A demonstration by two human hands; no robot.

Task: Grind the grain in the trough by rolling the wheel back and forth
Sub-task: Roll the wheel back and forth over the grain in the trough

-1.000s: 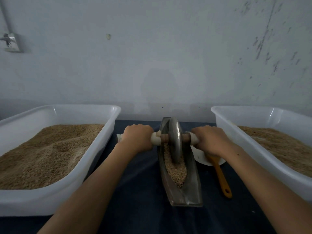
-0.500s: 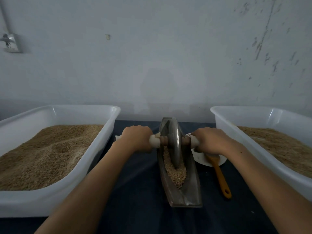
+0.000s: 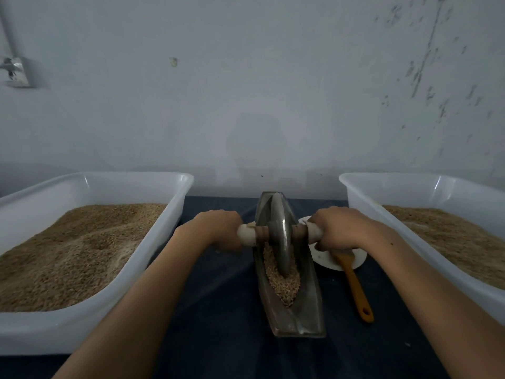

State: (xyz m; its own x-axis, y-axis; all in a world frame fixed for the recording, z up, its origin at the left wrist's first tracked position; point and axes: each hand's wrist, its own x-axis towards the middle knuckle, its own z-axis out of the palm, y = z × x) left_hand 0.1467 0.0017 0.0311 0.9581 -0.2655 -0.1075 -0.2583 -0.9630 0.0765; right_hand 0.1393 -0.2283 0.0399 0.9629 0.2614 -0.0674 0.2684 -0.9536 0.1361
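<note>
The left hand and right hand each grip one end of the axle of the wheel, which stands in the trough on the grain and looks heavy, stiff metal.

A trough is being flanked by tubs at frame left and right; a wheel is sitting in it.

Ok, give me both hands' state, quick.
Left hand: closed around the wheel's axle handle.
Right hand: closed around the other end of that handle.
</note>
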